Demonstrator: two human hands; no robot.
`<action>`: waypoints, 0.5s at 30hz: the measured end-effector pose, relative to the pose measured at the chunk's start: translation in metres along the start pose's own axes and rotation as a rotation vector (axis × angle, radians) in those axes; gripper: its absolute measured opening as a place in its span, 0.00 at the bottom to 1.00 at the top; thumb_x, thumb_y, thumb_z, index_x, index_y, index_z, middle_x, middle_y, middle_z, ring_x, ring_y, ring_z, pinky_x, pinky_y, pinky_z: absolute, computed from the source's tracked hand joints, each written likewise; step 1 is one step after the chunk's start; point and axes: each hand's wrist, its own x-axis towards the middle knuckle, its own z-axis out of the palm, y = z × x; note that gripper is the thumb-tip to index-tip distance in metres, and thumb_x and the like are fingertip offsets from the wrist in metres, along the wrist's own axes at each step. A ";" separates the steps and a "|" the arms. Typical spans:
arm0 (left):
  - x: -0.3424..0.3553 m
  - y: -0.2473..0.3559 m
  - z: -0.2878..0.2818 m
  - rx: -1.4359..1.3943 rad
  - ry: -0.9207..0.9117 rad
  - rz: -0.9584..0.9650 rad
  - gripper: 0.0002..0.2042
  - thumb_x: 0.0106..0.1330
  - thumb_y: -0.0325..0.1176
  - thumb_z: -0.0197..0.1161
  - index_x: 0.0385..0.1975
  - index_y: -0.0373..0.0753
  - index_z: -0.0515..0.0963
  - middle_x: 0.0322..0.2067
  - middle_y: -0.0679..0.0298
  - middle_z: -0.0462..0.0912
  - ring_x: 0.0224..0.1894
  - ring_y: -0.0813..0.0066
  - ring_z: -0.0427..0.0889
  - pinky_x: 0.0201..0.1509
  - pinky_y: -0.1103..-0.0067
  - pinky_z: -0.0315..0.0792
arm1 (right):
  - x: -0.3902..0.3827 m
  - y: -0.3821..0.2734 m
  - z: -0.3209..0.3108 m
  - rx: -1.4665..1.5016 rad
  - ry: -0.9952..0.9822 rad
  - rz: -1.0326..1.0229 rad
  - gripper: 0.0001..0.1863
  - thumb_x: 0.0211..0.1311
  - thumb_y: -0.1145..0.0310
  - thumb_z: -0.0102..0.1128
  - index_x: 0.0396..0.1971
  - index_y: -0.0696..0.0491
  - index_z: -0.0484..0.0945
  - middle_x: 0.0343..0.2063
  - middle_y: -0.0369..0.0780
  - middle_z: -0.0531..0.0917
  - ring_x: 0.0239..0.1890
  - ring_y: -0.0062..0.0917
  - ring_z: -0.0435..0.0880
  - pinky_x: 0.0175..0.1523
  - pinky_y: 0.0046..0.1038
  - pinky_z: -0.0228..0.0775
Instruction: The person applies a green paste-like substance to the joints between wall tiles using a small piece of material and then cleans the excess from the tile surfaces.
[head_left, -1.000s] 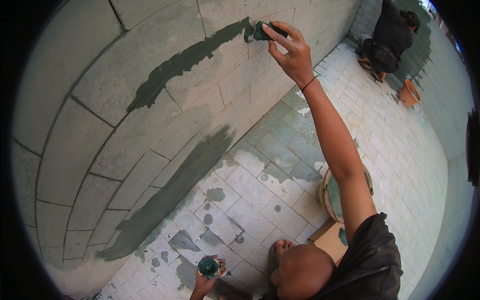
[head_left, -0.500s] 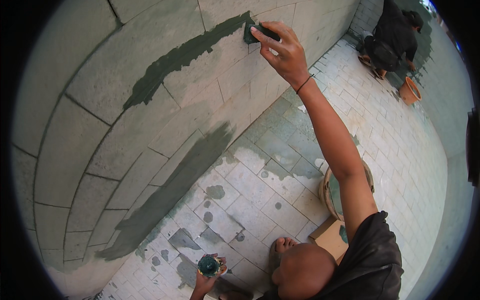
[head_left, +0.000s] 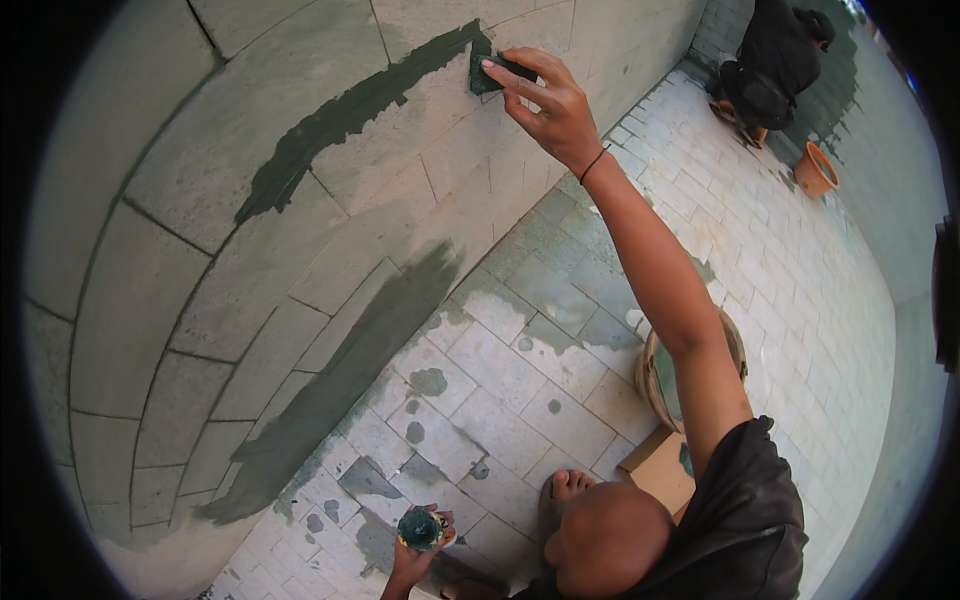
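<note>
With my right arm stretched far out, my right hand presses a dark green flat pad to the tiled wall, fingers closed on it. The pad sits at the right end of a wet dark green streak smeared along the wall. Down near the lower edge, my left hand holds a small round cup of dark green paste. Part of that hand is hidden under the cup. Whether the pad is a sponge or a rubber spreader is not clear.
A bucket stands behind my right arm, beside a cardboard box. My bent knee and foot are at the bottom. Green splashes mark the tiled floor. Farther off, a person in dark clothes crouches near an orange bucket.
My right hand and the pad have moved slightly down from the streak's upper tip. The whole view has shifted a little. My left hand still holds the cup in nearly the same place.
</note>
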 end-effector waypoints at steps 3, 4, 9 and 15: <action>0.002 0.000 0.000 0.037 -0.004 0.022 0.29 0.66 0.19 0.65 0.67 0.32 0.63 0.57 0.51 0.81 0.58 0.65 0.82 0.65 0.68 0.76 | -0.005 0.012 0.006 -0.047 0.030 0.029 0.28 0.55 0.77 0.68 0.55 0.34 0.85 0.51 0.35 0.82 0.54 0.33 0.82 0.57 0.34 0.79; 0.004 -0.001 -0.002 0.064 -0.007 0.026 0.29 0.66 0.19 0.65 0.67 0.32 0.63 0.57 0.51 0.81 0.57 0.65 0.83 0.65 0.68 0.76 | -0.006 0.015 0.004 -0.060 0.030 0.033 0.28 0.55 0.77 0.68 0.55 0.33 0.85 0.51 0.35 0.82 0.54 0.33 0.82 0.58 0.34 0.79; 0.004 0.007 0.005 0.045 -0.002 0.010 0.29 0.66 0.18 0.65 0.67 0.31 0.63 0.56 0.51 0.81 0.56 0.66 0.84 0.63 0.69 0.77 | -0.007 0.015 -0.002 -0.106 0.034 0.010 0.28 0.54 0.78 0.68 0.55 0.34 0.85 0.51 0.35 0.82 0.54 0.34 0.82 0.60 0.35 0.78; 0.005 0.016 0.011 0.051 0.003 0.023 0.30 0.68 0.31 0.68 0.67 0.32 0.62 0.55 0.49 0.81 0.58 0.60 0.82 0.64 0.64 0.74 | -0.013 0.006 0.004 -0.027 -0.013 -0.034 0.30 0.51 0.80 0.68 0.55 0.35 0.85 0.51 0.35 0.82 0.55 0.34 0.81 0.62 0.36 0.78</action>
